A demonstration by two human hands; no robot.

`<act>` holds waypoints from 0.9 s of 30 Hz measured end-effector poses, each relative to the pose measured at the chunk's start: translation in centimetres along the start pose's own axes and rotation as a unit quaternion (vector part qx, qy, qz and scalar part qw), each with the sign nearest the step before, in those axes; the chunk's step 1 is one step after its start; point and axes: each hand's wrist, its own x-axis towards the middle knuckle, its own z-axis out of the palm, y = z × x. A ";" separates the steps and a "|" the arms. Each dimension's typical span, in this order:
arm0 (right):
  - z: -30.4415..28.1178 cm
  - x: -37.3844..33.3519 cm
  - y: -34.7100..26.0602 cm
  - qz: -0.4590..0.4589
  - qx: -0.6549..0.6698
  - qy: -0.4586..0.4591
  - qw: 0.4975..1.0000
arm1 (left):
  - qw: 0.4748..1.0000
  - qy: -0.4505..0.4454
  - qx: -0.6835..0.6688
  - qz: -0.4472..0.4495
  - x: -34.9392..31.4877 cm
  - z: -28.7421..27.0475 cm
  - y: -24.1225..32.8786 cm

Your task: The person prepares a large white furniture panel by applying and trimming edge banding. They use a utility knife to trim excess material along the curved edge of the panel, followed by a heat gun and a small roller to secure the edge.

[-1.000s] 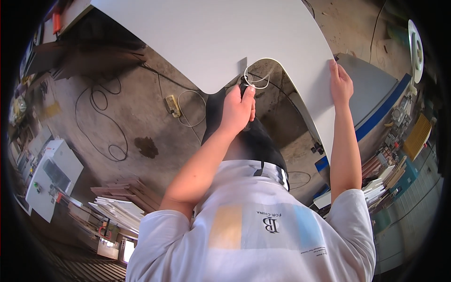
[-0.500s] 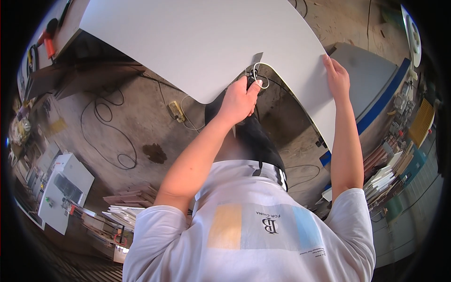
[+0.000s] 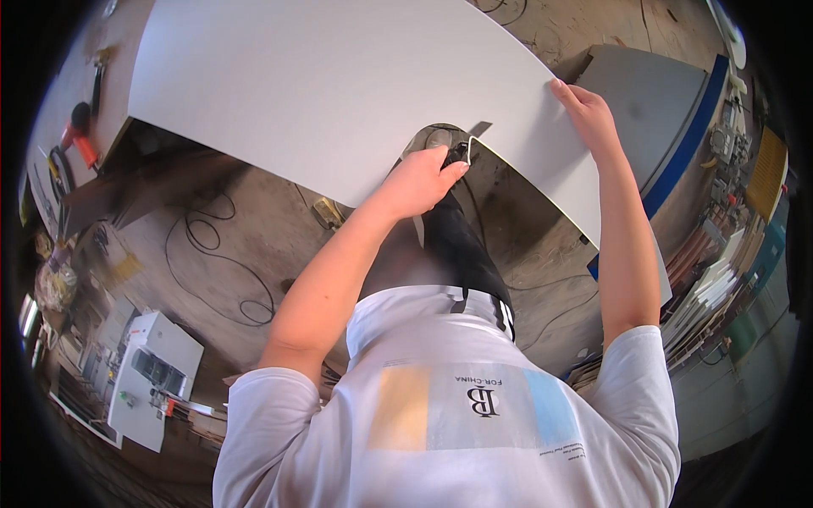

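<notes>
A large white panel [image 3: 339,85] fills the upper part of the view, its near edge curving round a cut-out corner. My left hand [image 3: 419,179] is clenched at that curved edge, pinching a thin white edge strip [image 3: 471,151] with a small dark piece at my fingertips. My right hand [image 3: 586,114] lies on the panel's right-hand edge, fingers on top and thumb at the rim, holding it. Below the hands are my white printed shirt and dark trousers.
Black cables [image 3: 224,262] loop over the dusty concrete floor at the left. A white machine cabinet [image 3: 152,377] stands at lower left. A red tool [image 3: 80,140] lies at upper left. A grey board with a blue edge [image 3: 677,127] and stacked boards [image 3: 711,288] sit at the right.
The loose loop of white strip by my left hand has shrunk to a short curl at the panel's edge. My left hand has stayed at the curve; my right hand has kept its hold.
</notes>
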 end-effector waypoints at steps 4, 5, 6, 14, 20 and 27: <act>0.3 0.5 0.6 -0.013 0.004 -0.008 1.000 | 0.996 -0.054 0.064 0.022 1.2 0.8 -0.2; 0.3 0.6 0.7 -0.006 0.008 -0.001 1.000 | 0.995 -0.060 0.073 0.041 1.4 1.2 -0.2; 0.4 0.7 0.8 -0.004 0.003 -0.007 1.000 | 0.993 -0.066 0.081 0.061 1.6 1.7 -0.3; 0.7 0.4 0.5 -0.004 -0.028 0.008 1.000 | 0.981 -0.141 0.106 0.085 2.8 6.5 0.9; 1.3 0.1 -0.3 -0.002 -0.053 0.012 0.999 | 0.977 -0.147 0.141 0.067 3.6 10.3 0.3; 2.0 0.3 -0.5 -0.022 -0.057 0.042 0.997 | 0.972 -0.170 0.160 0.002 3.2 13.1 1.8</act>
